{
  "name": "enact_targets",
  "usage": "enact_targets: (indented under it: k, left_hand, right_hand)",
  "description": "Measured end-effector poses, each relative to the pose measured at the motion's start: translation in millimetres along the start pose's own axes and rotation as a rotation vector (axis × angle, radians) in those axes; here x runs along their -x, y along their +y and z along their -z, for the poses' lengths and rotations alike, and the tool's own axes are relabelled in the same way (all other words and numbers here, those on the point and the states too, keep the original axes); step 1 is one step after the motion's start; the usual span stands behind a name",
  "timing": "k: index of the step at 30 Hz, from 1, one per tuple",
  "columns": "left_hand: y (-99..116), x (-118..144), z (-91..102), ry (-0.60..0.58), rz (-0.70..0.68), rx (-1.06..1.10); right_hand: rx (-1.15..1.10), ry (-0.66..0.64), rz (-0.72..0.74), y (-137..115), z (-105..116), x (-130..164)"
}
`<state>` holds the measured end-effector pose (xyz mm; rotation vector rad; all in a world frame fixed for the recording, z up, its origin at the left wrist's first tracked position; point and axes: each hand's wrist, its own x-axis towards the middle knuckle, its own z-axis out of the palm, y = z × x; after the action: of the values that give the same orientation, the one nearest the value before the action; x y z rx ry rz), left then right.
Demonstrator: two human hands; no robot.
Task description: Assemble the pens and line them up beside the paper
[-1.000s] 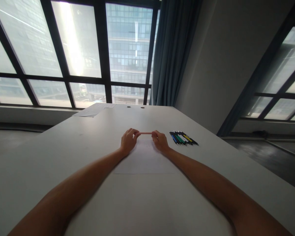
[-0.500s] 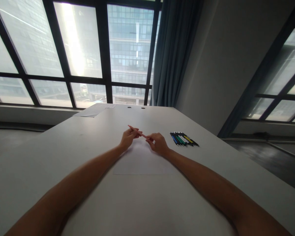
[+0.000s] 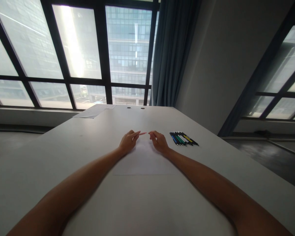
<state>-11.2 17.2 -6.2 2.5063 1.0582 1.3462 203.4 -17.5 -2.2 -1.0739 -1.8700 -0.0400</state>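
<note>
Pink pen (image 3: 140, 133), thin and pale, pinched in the curled fingertips of the left hand (image 3: 128, 142), tip poking out to the right toward the right hand (image 3: 158, 142). Held low over the far edge of a white sheet of paper (image 3: 142, 160) lying flat on the table (image 3: 64, 147). Right hand loosely curled, fingers bent inward, gripping nothing that can be made out, fingertips just short of the pen's tip; contact between them too small to tell. Both hands resting over the sheet's far end, forearms stretched along either side. Row of pens (image 3: 183, 138) in black, blue, green, white and yellow lying side by side on the table just right of the right hand. More papers (image 3: 93, 110) at the table's far left corner.
</note>
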Motion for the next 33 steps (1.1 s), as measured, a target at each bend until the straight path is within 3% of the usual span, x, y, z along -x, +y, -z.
enact_targets:
  k: [8, 19, 27, 30, 33]
  left_hand:
    - [4, 4, -2.6, -0.069, -0.122, -0.233]
    - [-4, 4, 1.7, -0.032, -0.279, -0.069]
    - [6, 5, 0.7, -0.068, -0.242, -0.163]
    - [13, 4, 2.2, 0.053, -0.186, -0.276]
    - [14, 2, 4.3, 0.226, -0.002, -0.292]
  right_hand:
    - [0.02, -0.125, 0.016, 0, -1, 1]
    - [-0.169, -0.159, 0.088, 4, 2, -2]
    - [-0.122, -0.176, 0.096, -3, 1, 2]
    - [-0.03, -0.11, 0.073, -5, -1, 2]
    - [0.048, 0.039, 0.008, -5, -3, 0]
